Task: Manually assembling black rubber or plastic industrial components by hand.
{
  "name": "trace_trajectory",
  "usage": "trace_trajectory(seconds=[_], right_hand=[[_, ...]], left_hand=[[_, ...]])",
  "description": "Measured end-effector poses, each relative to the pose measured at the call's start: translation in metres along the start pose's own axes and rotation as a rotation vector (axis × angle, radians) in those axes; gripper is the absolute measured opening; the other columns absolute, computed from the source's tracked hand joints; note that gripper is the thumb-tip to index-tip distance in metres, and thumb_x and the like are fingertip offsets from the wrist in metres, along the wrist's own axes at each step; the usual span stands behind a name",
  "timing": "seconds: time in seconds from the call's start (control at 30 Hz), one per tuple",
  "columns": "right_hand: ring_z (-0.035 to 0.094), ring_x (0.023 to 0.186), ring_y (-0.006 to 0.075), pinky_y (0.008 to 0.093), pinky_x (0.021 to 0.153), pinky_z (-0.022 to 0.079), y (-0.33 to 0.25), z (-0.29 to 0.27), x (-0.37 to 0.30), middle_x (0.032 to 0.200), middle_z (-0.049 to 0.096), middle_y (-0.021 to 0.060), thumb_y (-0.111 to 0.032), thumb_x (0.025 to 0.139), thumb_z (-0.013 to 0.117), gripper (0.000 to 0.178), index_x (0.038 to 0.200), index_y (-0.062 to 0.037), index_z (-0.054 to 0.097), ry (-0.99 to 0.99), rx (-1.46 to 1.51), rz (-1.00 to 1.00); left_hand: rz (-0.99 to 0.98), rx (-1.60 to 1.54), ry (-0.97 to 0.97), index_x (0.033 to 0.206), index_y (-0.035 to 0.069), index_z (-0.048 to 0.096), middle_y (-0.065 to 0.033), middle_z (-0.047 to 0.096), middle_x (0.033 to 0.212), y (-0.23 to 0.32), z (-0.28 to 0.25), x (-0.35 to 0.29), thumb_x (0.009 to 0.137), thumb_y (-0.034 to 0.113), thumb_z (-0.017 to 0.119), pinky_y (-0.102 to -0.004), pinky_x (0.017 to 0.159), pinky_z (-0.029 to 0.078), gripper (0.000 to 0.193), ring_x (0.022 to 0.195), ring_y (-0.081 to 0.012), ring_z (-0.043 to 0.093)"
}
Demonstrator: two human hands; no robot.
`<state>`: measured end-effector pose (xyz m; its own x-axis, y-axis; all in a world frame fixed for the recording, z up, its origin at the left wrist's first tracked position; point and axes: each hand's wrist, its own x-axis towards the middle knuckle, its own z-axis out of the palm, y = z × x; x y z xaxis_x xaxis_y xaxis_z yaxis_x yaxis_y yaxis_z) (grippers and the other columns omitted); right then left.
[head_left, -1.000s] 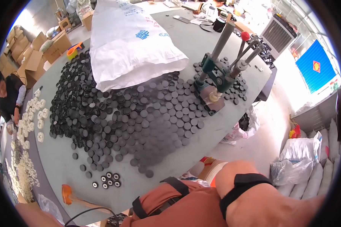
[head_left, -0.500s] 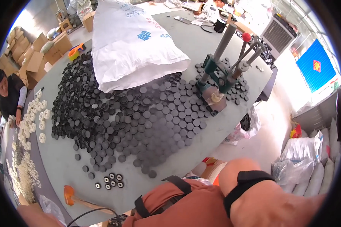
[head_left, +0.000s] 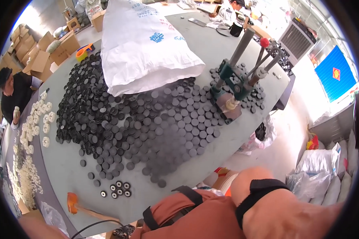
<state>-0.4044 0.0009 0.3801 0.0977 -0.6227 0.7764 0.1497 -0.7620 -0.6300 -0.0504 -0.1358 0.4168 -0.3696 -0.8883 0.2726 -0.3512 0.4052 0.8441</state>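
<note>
My right arm rises at the lower right, with a black strap around it. My right hand [head_left: 295, 215] is close to the camera and blurred; its fingers are out of sight. At the lower left edge, bare skin of my left arm or hand [head_left: 40, 227] shows, fingers hidden. Neither is seen touching anything on the table. Nearest the left one lies a hammer [head_left: 72, 203] with an orange head and wooden handle. Several small black wheels with pale centres [head_left: 119, 189] stand grouped beyond it. Dark round caps [head_left: 87, 103] are heaped behind; many lie flat in a layer [head_left: 195, 124].
A large white sack [head_left: 147, 55] rests over the caps. A green hand press [head_left: 231, 81] with a red knob stands near the table's right edge. White parts [head_left: 36, 119] cover the left side table beside a co-worker [head_left: 16, 93]. Filled bags [head_left: 319, 167] lie right.
The view has shifted slightly, moving the table's contents a little right. The co-worker at left has raised a hand with a pale piece. My arms look nearly unchanged.
</note>
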Motion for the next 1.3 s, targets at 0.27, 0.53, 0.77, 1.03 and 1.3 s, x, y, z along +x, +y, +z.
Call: trace_trajectory(seconds=[0.27, 0.53, 0.77, 1.03, 1.3], right_hand=[[0.043, 0.053, 0.0119, 0.0234, 0.049, 0.039, -0.023, -0.011, -0.023, 0.070, 0.044, 0.0030, -0.002, 0.071, 0.060, 0.012, 0.077, -0.0021, 0.050, 0.068, -0.087, 0.023], [0.042, 0.053, 0.0112, 0.0232, 0.050, 0.039, 0.052, 0.010, 0.075, 0.069, 0.042, 0.0017, -0.002, 0.071, 0.059, 0.012, 0.076, -0.0030, 0.048, 0.216, -0.142, 0.185], [0.046, 0.054, 0.0094, 0.0233, 0.049, 0.039, 0.074, -0.011, 0.083, 0.076, 0.047, 0.0024, -0.012, 0.074, 0.066, 0.024, 0.083, -0.0010, 0.047, 0.160, 0.107, -0.008], [0.048, 0.051, 0.0087, 0.0234, 0.045, 0.038, 0.078, -0.029, 0.074, 0.079, 0.050, 0.0025, -0.018, 0.078, 0.067, 0.028, 0.085, 0.0001, 0.047, 0.123, 0.190, 0.018], [0.053, 0.058, 0.0057, 0.0190, 0.051, 0.042, 0.210, -0.055, 0.066, 0.071, 0.059, 0.0025, -0.009, 0.088, 0.055, 0.016, 0.097, 0.0027, 0.060, 0.211, -0.194, 0.453]], left_hand=[[-0.029, 0.043, -0.046, 0.113, -0.005, 0.049, -0.0130, 0.060, 0.093, -0.003, 0.005, -0.005, 0.089, 0.024, 0.047, -0.0311, 0.069, 0.047, 0.037, 0.073, -0.0197, 0.058], [-0.179, 0.087, -0.201, 0.113, -0.006, 0.048, -0.0132, 0.059, 0.092, 0.014, -0.008, -0.030, 0.089, 0.024, 0.048, -0.0313, 0.067, 0.048, 0.038, 0.070, -0.0199, 0.058], [-0.240, 0.200, -0.153, 0.113, -0.006, 0.047, -0.0134, 0.059, 0.091, 0.046, 0.002, -0.052, 0.088, 0.025, 0.049, -0.0315, 0.065, 0.048, 0.039, 0.068, -0.0200, 0.059], [-0.267, 0.269, -0.244, 0.113, -0.007, 0.046, -0.0137, 0.059, 0.090, 0.057, 0.003, -0.038, 0.088, 0.025, 0.049, -0.0317, 0.062, 0.049, 0.041, 0.065, -0.0202, 0.059], [-0.029, -0.052, 0.521, 0.107, -0.005, 0.057, -0.0141, 0.064, 0.086, -0.021, 0.119, 0.059, 0.087, -0.002, 0.049, -0.0255, 0.065, 0.050, 0.022, 0.069, -0.0163, 0.062]])
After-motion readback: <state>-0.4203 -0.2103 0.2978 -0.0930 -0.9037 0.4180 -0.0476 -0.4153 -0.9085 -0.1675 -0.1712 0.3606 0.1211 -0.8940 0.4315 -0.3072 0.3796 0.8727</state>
